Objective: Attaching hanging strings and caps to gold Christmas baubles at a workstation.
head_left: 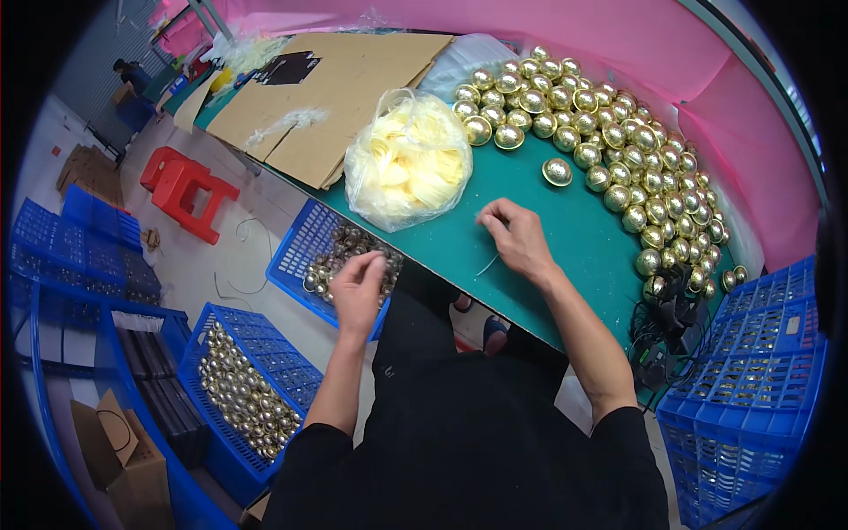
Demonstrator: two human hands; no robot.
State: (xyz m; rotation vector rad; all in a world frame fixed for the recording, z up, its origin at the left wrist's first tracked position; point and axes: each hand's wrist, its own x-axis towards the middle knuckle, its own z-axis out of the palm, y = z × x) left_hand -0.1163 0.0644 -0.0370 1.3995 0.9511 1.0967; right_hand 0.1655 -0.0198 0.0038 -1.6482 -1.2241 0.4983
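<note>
Right hand (519, 240) above the green table (594, 243), left hand (356, 287) by a blue basket (290, 254).
Both pinches look narrow; whether they hold anything, I cannot tell. From the right hand, a clear bag of cream strips (411, 168) sits at ten o'clock, a lone gold ball (556, 172) at one.
</note>
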